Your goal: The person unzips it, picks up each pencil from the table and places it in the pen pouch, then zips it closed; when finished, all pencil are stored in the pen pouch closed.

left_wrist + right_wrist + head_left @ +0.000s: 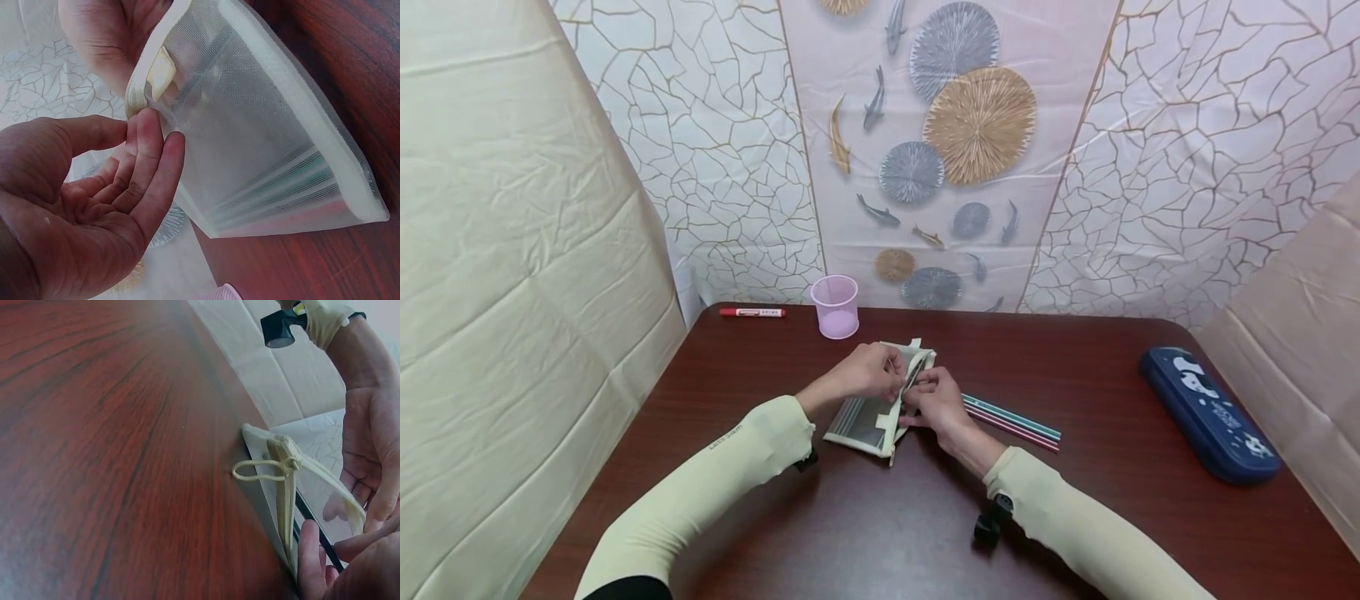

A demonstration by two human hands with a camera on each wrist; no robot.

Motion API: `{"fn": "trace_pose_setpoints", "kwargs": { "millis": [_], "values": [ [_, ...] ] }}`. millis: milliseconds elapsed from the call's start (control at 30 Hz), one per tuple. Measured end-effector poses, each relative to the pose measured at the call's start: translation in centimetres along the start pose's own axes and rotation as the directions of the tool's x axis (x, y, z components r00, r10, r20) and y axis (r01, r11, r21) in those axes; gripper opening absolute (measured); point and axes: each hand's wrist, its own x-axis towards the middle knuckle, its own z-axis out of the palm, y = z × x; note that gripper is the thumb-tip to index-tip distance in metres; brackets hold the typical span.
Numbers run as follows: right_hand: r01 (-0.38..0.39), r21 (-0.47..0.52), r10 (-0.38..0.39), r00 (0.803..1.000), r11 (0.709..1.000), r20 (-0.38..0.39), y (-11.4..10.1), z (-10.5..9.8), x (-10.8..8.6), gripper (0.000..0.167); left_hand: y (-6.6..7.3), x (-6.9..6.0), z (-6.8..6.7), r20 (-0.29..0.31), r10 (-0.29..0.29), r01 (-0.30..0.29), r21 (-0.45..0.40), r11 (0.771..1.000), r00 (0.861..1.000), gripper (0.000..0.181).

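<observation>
Though sheer, cream-trimmed mesh pouch [250,144], rim in the pinch of both hands [874,371] [938,407].

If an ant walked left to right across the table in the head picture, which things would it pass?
Red marker, pink-purple cup, mesh pouch, thin pencils, blue pencil case.

Pouch [285,509], pale trim, mouth spread toward lower right — cord loop [257,478] hangs off its corner. Right hand [353,575] low in frame, fingers at the pouch edge, dark stick [321,535] beside them. Left hand [374,447] pinches the other edge — black device [279,329] near its cuff [325,322]. Wood table [119,450] fills the left.
</observation>
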Motion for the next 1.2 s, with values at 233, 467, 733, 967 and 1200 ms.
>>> {"fn": "trace_pose_setpoints", "kwargs": {
  "millis": [233, 467, 733, 967, 1200],
  "values": [
    [-0.014, 0.012, 0.014, 1.0, 1.0, 0.003, -0.1, -0.2, 0.0, 0.049, 0.0, -0.1, -0.2, 0.001, 0.015, -0.015, 0.004, 1.0, 1.0, 0.007],
    [0.033, 0.01, -0.033, 0.999, 0.999, -0.001, -1.1, -1.2, -1.3, 0.051, -0.1, -0.1, -0.5, -0.012, 0.018, -0.018, -0.018, 1.0, 1.0, 0.005],
    [0.113, 0.006, -0.112, 0.992, 0.994, -0.064, -2.2, -4.8, -1.8, 0.04, -0.1, -0.2, -0.5, -0.028, 0.027, -0.027, -0.015, 1.0, 0.999, 0.006],
    [0.221, -0.205, -0.242, 0.967, 0.953, -0.078, -3.3, -8.9, -1.2, 0.035, -0.2, -0.3, -0.6, -0.034, 0.022, -0.024, -0.042, 0.999, 0.999, 0.006],
    [0.263, -0.571, -0.328, 0.945, 0.778, -0.012, -4.3, -13.3, 0.0, 0.034, -0.2, -0.3, -0.6, -0.029, 0.024, -0.025, -0.04, 0.999, 0.999, 0.006]
  ]
}}
